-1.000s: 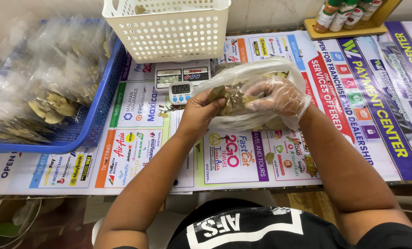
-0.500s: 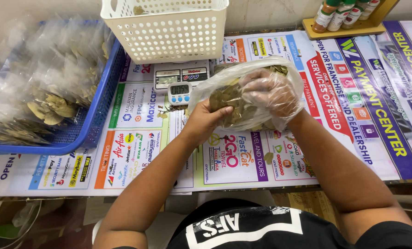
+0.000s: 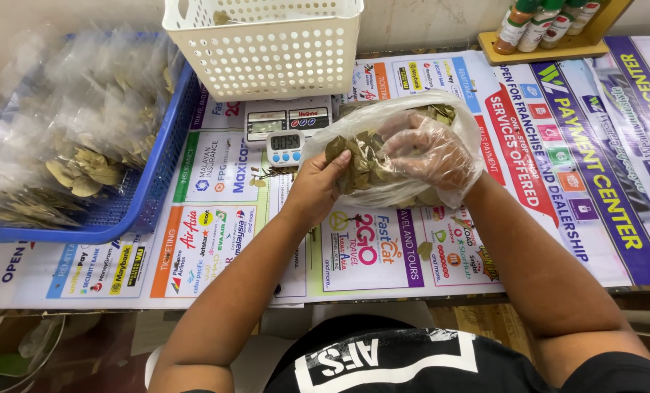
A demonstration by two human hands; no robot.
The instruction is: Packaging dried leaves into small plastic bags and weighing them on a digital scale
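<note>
While a small white digital scale point(image 3: 287, 148) sits just beyond on the poster-covered table point(image 3: 215, 240), the left hand point(image 3: 317, 191) pinches the edge of a crinkled clear plastic bag of dried olive-brown leaves point(image 3: 368, 156), held above the table. The right hand point(image 3: 430, 149), sheathed in a thin clear glove, is closed loosely on leaves inside it. A blue plastic basket of filled packets point(image 3: 146, 207) sits left; a white perforated basket point(image 3: 266, 51) stands behind.

Clear, glossy, crinkled plastic film forms the bag point(image 3: 383, 131) of dry, matt leaves point(image 3: 357, 156) and the glove on the right hand point(image 3: 430, 153); perforated white basket point(image 3: 266, 51) and blue tray point(image 3: 161, 175) are smooth plastic; the table cover point(image 3: 558, 160) is glossy printed sheet.
</note>
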